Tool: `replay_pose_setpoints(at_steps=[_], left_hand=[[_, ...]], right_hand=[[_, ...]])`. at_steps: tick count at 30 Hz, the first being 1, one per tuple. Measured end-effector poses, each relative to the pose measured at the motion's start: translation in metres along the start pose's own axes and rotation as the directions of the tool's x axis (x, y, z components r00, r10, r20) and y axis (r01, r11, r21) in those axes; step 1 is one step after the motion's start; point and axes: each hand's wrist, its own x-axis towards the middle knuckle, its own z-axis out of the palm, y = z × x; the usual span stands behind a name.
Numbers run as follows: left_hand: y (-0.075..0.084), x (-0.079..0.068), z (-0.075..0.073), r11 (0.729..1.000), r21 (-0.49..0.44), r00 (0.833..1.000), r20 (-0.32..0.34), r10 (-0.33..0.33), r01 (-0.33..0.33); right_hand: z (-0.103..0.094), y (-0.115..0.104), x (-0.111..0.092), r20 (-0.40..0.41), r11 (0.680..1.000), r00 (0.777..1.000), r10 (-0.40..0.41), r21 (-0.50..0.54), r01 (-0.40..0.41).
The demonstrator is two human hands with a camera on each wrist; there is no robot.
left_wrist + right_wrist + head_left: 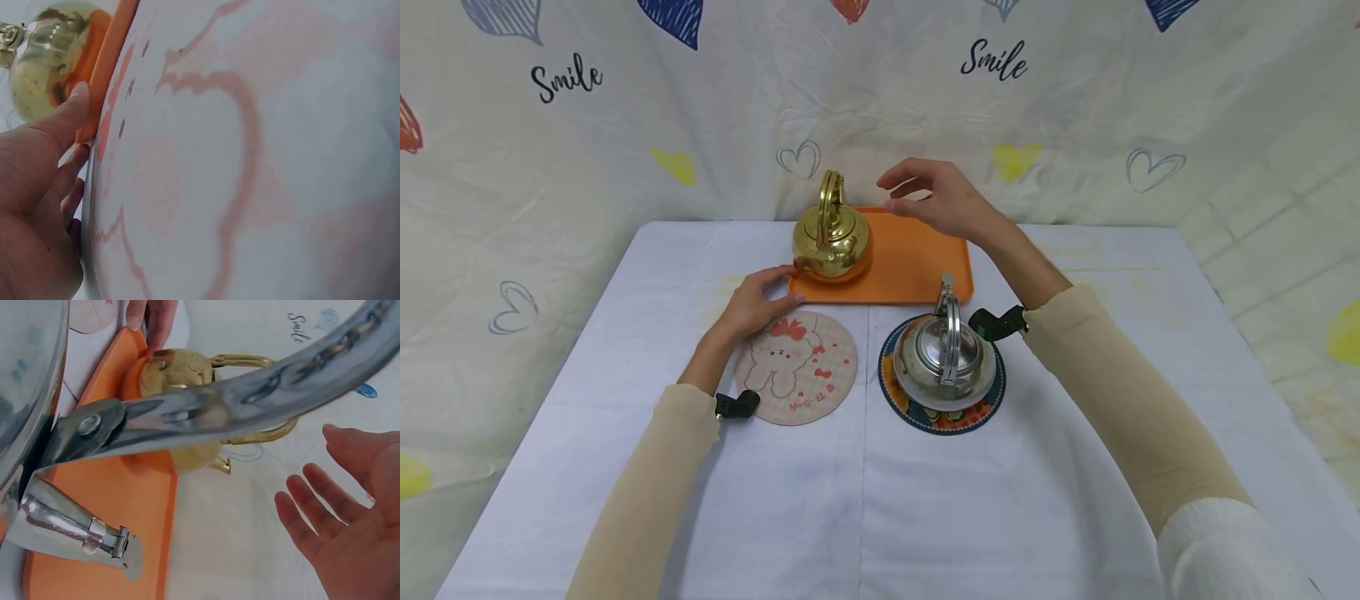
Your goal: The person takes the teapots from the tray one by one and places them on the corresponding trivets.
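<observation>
Gold kettle (831,250): standing at the left end of the tray, handle upright over the lid, so it looks placed where it can be lifted straight from above.
Orange tray (917,254): lying behind the two mats, its bare right part leaving what I take for room for a second vessel.
Left hand (752,307): thumb and fingers spread to either side of the tray's near left corner, pinching it, probably to steady it; whether any fingertip goes underneath, I can't tell from here.
Right hand (946,198): raised above the tray's far right part, fingers loosely bent and well parted from the thumb, holding nothing and touching nothing.
Silver kettle (917,371): on the dark patterned mat (985,408), handle up, spout pointing toward the tray; the mat presumably guards the cloth beneath.
Pink bunny mat (805,392): flat beside the dark one, nothing standing on it, near enough to the tray to serve as a resting place.
White tablecloth (805,508): under everything, likely for protection.
</observation>
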Motion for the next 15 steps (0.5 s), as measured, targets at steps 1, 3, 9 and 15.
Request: replay_pose_setpoints(at_steps=[1,3,9,15], left_hand=[[-0.0004,-0.0001,0.0001,1.0,0.0,1.0,-0.001,-0.002,0.002],[-0.0009,-0.0003,0.0004,1.0,-0.001,1.0,0.0,-0.005,0.005],[-0.0006,0.0,-0.0002,1.0,-0.008,1.0,0.002,0.005,-0.005],[-0.001,0.0004,0.0001,1.0,-0.004,1.0,0.001,-0.001,0.001]], right_hand=[[0.0006,-0.0004,0.001,0.006,1.0,1.0,-0.002,-0.004,0.002],[0.0016,-0.0013,0.0027,0.015,1.0,1.0,-0.001,-0.019,0.002],[0.0028,-0.0041,0.0064,0.023,0.999,1.0,-0.012,-0.047,0.013],[0.0046,-0.0033,0.0081,0.034,0.998,0.999,-0.022,-0.056,0.023]])
